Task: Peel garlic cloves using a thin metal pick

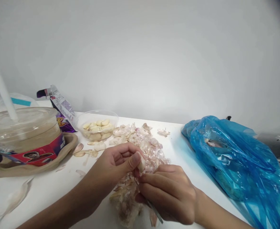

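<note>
Between the thumb and fingers of my left hand (120,162) is a pale garlic clove (141,163). My right hand (168,192) is closed close beside it, its fingertips at the clove's lower end. A thin metal tool, perhaps a knife, (155,211) sticks out beneath the right hand; its working end is hidden by the fingers. Below and behind both hands lies a heap of papery garlic skins (146,140). A clear plastic bowl (117,119) beyond my left hand holds several peeled cloves (99,125).
On the left, a big lidded drink cup (35,140) with a straw (3,90) sits in a cardboard carrier (69,143). A purple snack wrapper (64,109) stands behind it. A blue plastic bag (225,152) spreads over the table's right side. A grey wall (154,57) closes the back.
</note>
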`<state>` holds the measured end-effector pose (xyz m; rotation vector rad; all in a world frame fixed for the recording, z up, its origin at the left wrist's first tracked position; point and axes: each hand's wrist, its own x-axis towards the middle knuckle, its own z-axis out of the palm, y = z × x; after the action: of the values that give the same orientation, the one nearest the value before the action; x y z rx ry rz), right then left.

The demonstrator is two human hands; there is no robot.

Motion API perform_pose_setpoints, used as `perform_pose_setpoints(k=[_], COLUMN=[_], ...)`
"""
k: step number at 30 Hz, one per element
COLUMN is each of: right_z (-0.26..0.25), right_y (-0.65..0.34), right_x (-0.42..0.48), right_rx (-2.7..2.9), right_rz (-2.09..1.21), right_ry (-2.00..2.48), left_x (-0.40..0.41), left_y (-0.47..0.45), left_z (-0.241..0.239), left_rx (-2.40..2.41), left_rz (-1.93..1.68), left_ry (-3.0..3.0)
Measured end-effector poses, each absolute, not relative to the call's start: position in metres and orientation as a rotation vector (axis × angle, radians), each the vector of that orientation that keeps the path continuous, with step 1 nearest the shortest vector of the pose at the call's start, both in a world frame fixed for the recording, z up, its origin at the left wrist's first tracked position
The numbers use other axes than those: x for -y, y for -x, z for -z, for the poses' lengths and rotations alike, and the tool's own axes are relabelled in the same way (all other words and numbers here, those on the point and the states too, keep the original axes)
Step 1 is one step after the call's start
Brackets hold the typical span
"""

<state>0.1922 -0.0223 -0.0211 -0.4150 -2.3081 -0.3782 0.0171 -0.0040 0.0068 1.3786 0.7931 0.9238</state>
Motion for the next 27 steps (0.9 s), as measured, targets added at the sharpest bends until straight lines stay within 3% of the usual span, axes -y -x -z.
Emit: perform_pose_setpoints(k=[27], right_z=[0.024], right_y=[-0.1922], right_x=[0.0239], right_rx=[2.352], right_rz=[0.399], right_ry=[0.419], left_x=[0.0039], left_y=[-0.0198], left_z=[-0.005], left_rx=[-0.846], left_rz=[-0.883], left_ry=[-1.482])
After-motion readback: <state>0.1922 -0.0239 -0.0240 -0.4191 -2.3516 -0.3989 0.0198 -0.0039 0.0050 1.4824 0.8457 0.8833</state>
